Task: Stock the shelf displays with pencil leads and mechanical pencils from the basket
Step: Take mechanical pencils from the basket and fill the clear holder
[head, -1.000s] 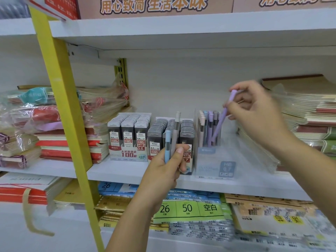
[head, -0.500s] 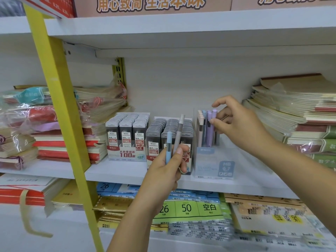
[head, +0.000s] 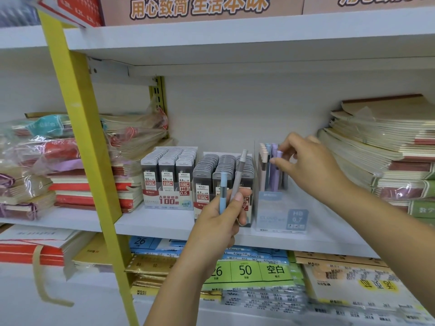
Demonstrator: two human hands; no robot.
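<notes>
Pale blue plastic mechanical pencil (head: 223,194) and grey plastic mechanical pencil (head: 240,170) stand upright in the left hand (head: 220,228), nearest the camera, clasped by its curled fingers and thumb. At 2 o'clock from it, the right hand (head: 310,165) pinches the cap of a lilac plastic mechanical pencil (head: 274,178) that stands in the clear plastic display box (head: 280,215) on the white shelf (head: 164,223).

To seat it well, I would press it straight down beside the other lilac one and let go only once it stands by itself. The rest should then be fed across from the left hand one at a time, colour by colour. The box looks light, so a sideways shove might slide it.

On the lower shelf at 6 o'clock, a green paper pack (head: 244,270) reads "26", "50" and "空白". The box front says "HB 0.7". At 9 o'clock of the box, the nearer card tray of grey lead cases (head: 202,184) shows "0.7". The farther card tray of lead cases (head: 168,201) shows "HB 0.5" and a red "100". Farthest, at 12 o'clock, the pink card banner (head: 200,5) reads "用心致简 生活本味".
</notes>
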